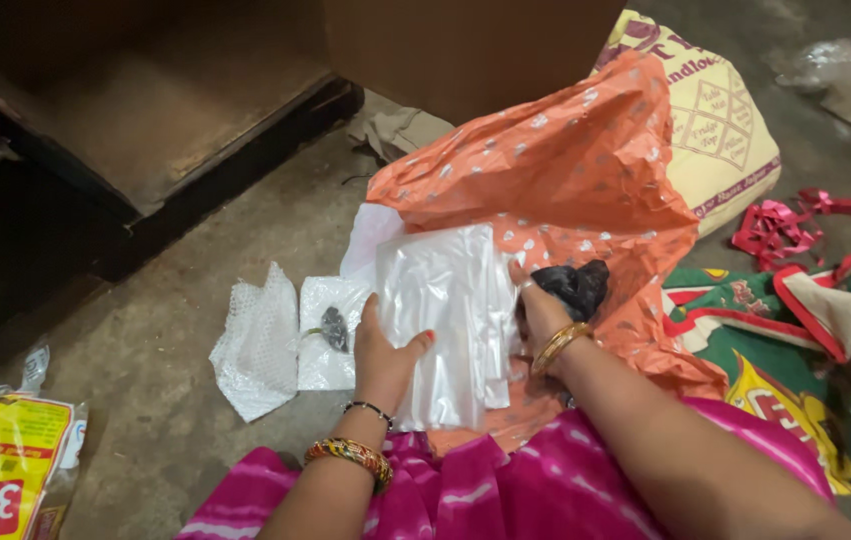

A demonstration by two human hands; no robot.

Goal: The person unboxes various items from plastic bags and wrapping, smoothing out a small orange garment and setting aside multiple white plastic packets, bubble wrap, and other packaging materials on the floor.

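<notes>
Left hand (385, 352) grips the left edge of a clear plastic bag (445, 320), thumb on top. Right hand (537, 312) holds the bag's right edge, fingers partly hidden. Bag lies on orange paper (555, 170) on the floor (165, 400). Black lump (573, 285) just beside the right hand; white wrap (260, 345) lies left.

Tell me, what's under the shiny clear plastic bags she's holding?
Under the clear plastic bags lies orange dotted wrapping paper, with a white sheet peeking out at the top. Her left hand and right hand grip the bags. Anything right beneath them is hidden.
</notes>
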